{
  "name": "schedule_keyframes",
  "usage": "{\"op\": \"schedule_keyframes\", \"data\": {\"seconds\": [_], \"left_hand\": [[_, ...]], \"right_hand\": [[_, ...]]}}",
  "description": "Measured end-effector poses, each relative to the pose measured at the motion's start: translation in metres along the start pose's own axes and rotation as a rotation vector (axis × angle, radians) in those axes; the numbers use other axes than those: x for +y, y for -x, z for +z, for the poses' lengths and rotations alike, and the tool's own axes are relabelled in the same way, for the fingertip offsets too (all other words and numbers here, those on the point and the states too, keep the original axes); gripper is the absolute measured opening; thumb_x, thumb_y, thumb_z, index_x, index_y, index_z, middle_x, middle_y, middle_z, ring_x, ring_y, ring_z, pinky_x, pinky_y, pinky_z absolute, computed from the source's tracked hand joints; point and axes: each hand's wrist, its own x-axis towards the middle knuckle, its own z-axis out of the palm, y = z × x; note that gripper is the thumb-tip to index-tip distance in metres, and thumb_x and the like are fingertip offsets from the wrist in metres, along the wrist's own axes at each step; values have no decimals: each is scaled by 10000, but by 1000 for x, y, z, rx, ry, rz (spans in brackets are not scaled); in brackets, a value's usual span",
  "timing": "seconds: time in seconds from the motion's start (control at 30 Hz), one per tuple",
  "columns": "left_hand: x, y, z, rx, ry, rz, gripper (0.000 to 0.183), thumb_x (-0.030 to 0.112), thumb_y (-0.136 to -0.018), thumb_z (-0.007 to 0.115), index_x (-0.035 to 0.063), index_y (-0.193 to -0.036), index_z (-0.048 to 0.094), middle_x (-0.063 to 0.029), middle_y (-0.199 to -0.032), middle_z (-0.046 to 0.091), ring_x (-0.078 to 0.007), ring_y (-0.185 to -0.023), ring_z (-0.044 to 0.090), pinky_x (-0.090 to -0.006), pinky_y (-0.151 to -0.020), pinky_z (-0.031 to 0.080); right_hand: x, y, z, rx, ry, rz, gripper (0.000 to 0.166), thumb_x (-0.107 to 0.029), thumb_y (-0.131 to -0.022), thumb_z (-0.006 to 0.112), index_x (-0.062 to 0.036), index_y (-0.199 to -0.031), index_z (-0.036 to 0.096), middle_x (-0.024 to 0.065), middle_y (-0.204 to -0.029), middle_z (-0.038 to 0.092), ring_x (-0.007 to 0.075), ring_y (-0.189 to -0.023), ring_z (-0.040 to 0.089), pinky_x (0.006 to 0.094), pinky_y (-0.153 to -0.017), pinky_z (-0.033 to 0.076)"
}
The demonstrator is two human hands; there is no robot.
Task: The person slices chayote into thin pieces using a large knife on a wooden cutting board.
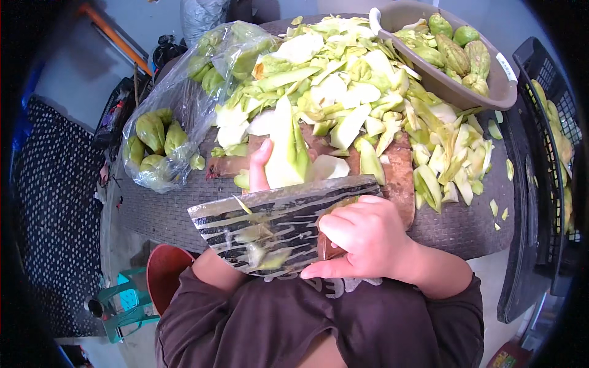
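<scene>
My right hand (363, 237) grips the brown handle (330, 241) of a broad cleaver (271, 230), its wide blade turned flat towards me. Behind the blade, my left hand (260, 168) holds a partly peeled chayote (287, 152) upright; a thumb shows at its left side, and the blade hides most of the hand. Bits of green peel stick to the blade. A wooden cutting board (399, 184) lies underneath, with a pale cut slice (329, 166) on it beside the held chayote. A large heap of chayote peels and slices (340, 83) rises just beyond.
A clear plastic bag (184, 101) of whole chayotes lies to the left on the woven tabletop (156, 207). At the back right a brown basin (499, 89) holds more. A black plastic crate (543, 152) stands at the right edge. A red stool (168, 276) is low at left.
</scene>
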Motion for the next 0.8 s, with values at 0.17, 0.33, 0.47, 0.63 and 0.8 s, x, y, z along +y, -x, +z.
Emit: {"op": "schedule_keyframes", "data": {"seconds": [0.17, 0.33, 0.47, 0.63, 0.8], "left_hand": [[2, -9, -20, -164, -93, 67, 526, 571, -873, 509, 175, -1219, 500, -140, -1003, 594, -269, -772, 629, -393, -652, 555], [4, -4, -16, -96, 77, 0, 559, 585, -878, 475, 138, -1210, 522, -128, -1025, 625, -265, -910, 632, -445, -845, 516], [0, 9, -2, -5, 64, 47, 580, 618, -897, 409, 123, -1167, 546, -105, -1081, 607, -251, -817, 625, -410, -713, 518], [2, 13, -3, -304, 315, -162, 549, 614, -899, 409, 120, -1083, 563, -82, -988, 590, -204, -678, 576, -330, -546, 494], [5, -2, -3, -52, 306, -73, 526, 593, -918, 393, 126, -1085, 571, -99, -960, 603, -222, -763, 592, -327, -566, 511]], "right_hand": [[2, -1, 0, -27, 79, 19, 560, -626, -736, 657, -103, -627, 489, 30, -544, 495, 217, -485, 535, 325, -507, 410], [16, -4, 1, 17, 110, 79, 547, -606, -756, 650, -97, -636, 492, 41, -567, 521, 231, -509, 556, 344, -513, 408], [40, -10, 0, 88, 271, 197, 530, -619, -781, 620, -126, -606, 537, 56, -530, 563, 231, -493, 600, 350, -475, 460], [83, -22, -33, 191, 199, 825, 573, -573, -888, 529, -51, -653, 558, 106, -540, 554, 299, -525, 575, 404, -536, 439], [88, -15, -44, 273, 137, 801, 547, -532, -903, 549, -27, -694, 574, 103, -539, 528, 247, -502, 515, 365, -534, 409]]}}
